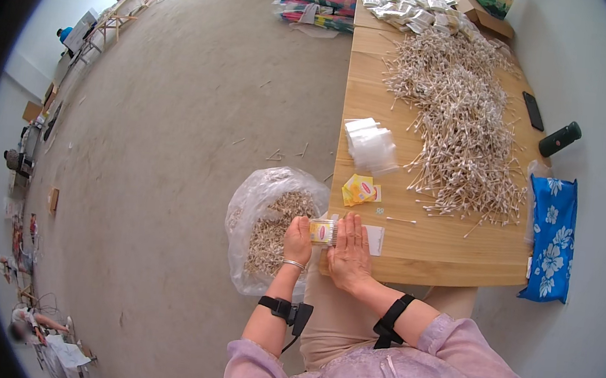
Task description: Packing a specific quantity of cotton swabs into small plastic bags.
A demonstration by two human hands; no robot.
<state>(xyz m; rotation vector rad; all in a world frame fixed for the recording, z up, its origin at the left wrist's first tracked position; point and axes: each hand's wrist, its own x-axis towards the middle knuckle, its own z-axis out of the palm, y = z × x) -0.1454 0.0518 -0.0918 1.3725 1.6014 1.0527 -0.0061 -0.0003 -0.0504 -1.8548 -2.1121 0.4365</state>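
Note:
At the table's near left corner, my left hand (298,240) is closed round one end of a small clear packet of cotton swabs (323,232) with a yellow and white card in it. My right hand (350,249) lies with its fingers stretched out flat against the packet's other end. From under that hand a white sheet (374,241) sticks out on the table. Just beyond are small yellow cards (359,190), a stack of clear bags (371,146) and a single cotton swab (401,220).
A large heap of loose cotton swabs (459,109) covers much of the wooden table (458,257), with filled packets (414,7) behind it. A phone (533,110), a dark bottle (560,139) and a blue flowered pack (550,237) line the right edge. A plastic sack (241,212) of swabs stands left.

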